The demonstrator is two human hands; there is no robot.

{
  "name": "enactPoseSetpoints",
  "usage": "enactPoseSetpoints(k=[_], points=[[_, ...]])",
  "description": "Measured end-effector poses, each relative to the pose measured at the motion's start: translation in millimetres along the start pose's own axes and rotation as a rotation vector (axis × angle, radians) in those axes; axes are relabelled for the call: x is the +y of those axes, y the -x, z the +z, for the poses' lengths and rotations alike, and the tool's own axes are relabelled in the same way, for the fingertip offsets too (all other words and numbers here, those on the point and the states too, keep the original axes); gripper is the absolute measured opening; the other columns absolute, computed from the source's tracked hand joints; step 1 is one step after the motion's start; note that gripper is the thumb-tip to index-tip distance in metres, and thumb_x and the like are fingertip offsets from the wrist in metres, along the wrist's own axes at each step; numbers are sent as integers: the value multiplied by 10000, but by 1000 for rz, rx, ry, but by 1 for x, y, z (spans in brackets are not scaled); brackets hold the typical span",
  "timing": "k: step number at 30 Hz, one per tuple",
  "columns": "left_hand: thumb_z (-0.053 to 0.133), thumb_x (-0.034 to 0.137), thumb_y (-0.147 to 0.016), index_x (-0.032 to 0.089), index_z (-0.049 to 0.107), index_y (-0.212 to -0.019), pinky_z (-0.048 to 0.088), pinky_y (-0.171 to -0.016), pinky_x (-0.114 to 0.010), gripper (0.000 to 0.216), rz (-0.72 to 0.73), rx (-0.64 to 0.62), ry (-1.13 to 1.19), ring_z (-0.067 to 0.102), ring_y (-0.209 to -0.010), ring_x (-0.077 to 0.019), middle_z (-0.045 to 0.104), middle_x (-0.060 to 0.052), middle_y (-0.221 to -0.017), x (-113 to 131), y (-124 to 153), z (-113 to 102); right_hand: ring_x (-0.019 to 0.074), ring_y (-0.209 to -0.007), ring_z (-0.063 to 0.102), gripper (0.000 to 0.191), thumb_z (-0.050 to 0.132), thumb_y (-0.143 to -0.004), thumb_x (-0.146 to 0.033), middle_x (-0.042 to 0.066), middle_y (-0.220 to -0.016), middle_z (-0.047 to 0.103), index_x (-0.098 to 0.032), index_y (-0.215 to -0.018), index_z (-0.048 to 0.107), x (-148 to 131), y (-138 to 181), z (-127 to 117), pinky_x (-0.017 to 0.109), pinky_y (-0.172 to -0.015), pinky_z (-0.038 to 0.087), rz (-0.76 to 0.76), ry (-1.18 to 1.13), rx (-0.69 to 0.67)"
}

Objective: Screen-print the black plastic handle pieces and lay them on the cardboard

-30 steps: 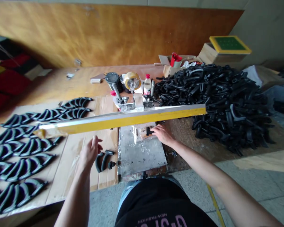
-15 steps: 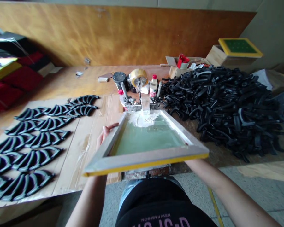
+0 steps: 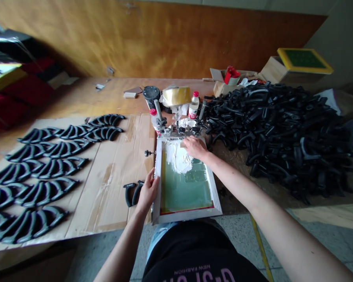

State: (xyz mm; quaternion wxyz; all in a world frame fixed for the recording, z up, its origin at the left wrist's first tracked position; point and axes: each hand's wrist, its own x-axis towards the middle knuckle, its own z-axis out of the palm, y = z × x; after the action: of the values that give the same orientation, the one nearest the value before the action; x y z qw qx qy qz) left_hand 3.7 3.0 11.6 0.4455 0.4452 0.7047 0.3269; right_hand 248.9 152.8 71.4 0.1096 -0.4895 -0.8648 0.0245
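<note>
Screen frame now dropped flat on the counter, long axis running away from me. My left hand grips its left edge; my right hand, at the far end, closes on a squeegee in the white ink.

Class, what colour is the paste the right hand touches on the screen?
White paste, on green mesh; head view.
</note>
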Motion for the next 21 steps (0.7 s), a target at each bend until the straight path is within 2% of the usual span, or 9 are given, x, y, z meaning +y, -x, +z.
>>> enactPoseSetpoints(k=[2, 5, 8, 11, 13, 15, 18, 21], points=[[538, 603, -853, 234, 490, -1444, 509, -745, -301, 698, 2, -14, 11, 680, -899, -225, 731, -79, -1048, -2, 0, 0, 225, -904, 565, 141, 524, -855, -64, 103, -908, 666, -139, -889, 638, -7, 18, 3, 314, -767, 442, -80, 10, -20], [533, 618, -854, 227, 478, -1450, 513, -767, -309, 715, -2, -25, 30, 679, -940, -236, 728, -86, -1064, -3, 1, 1, 218, -874, 565, 143, 531, -829, -57, 94, -884, 658, -144, -864, 639, -12, 48, -4, 305, -729, 426, -329, -37, -68], [546, 625, -841, 223, 491, -1441, 516, -746, -299, 725, -2, -22, 51, 682, -910, -230, 734, -85, -1048, -4, 0, 2, 203, -842, 568, 100, 578, -818, -87, 65, -840, 657, -165, -819, 641, -11, 56, -17, 290, -709, 419, -504, -121, -126], [556, 628, -830, 225, 503, -1432, 510, -686, -280, 727, -6, -12, 70, 680, -853, -216, 734, -89, -1043, -3, 1, 1, 196, -833, 575, 126, 582, -808, -68, 49, -818, 660, -174, -790, 647, -7, 49, -16, 287, -712, 429, -451, -171, -94], [564, 628, -825, 221, 493, -1439, 497, -648, -268, 740, -15, -11, 66, 672, -804, -205, 730, -86, -1003, 1, 3, 0, 209, -904, 584, 184, 547, -812, -33, 70, -896, 678, -165, -849, 669, -7, 50, -7, 301, -764, 451, -381, -159, -6], [570, 629, -821, 224, 486, -1444, 484, -625, -260, 748, -23, -16, 50, 658, -760, -194, 724, -73, -946, 5, 6, -2, 227, -991, 583, 224, 530, -830, -34, 98, -997, 687, -152, -943, 684, -7, 58, 3, 327, -832, 467, -387, -160, 65], [586, 628, -808, 229, 502, -1433, 473, -608, -252, 746, -30, -6, 47, 649, -744, -190, 720, -61, -905, 14, 11, -4, 226, -985, 596, 182, 566, -860, -93, 98, -1004, 693, -155, -978, 689, -6, 67, 6, 343, -872, 476, -471, -220, 57], [624, 639, -767, 206, 513, -1423, 469, -584, -248, 794, -52, -2, 93, 645, -697, -185, 730, -60, -869, 28, 16, -8, 203, -896, 609, 137, 611, -889, -157, 57, -919, 696, -187, -988, 701, -5, 48, -7, 323, -841, 474, -392, -234, 41]])
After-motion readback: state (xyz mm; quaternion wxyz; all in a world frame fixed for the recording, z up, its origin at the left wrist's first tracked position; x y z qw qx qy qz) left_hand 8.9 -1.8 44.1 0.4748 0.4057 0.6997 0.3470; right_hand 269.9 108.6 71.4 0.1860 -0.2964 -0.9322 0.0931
